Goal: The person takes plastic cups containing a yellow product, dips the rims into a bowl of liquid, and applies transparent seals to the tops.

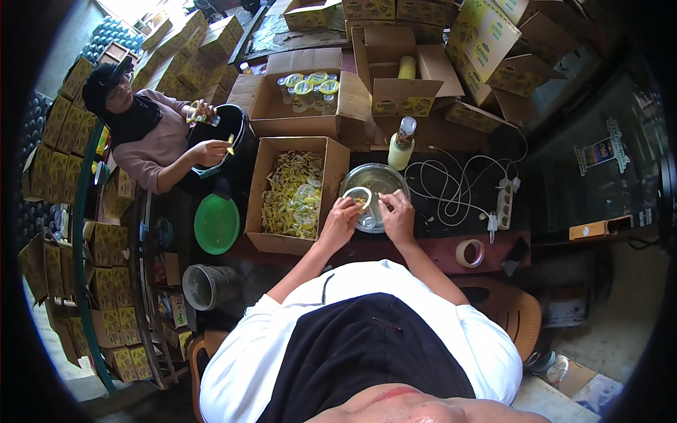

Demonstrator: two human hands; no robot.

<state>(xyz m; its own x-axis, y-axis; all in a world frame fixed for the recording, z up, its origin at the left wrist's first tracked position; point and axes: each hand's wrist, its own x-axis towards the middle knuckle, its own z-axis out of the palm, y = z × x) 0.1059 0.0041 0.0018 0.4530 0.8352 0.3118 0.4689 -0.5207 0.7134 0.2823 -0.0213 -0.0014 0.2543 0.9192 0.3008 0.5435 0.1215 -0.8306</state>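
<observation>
My left hand (340, 224) is closed round a small clear cup with a pale yellow rim (358, 196), tilted over a round bowl of clear liquid (374, 176). My right hand (398, 215) is pinched just right of the cup, above the bowl; whatever is between its fingertips is too small to make out. Left of my hands stands a cardboard box (255, 190) full of yellow-and-white plastic scraps (282, 204). A bottle of pale liquid (399, 151) with a clear top stands just behind the bowl.
A co-worker (144, 134) handles cups over a dark bucket (240, 134) at left. Also around me: a green round lid (217, 224), grey bucket (208, 289), box of cups (261, 106), open cartons (395, 99), power strip with cables (504, 201), tape roll (469, 254) and stacked cartons (56, 173).
</observation>
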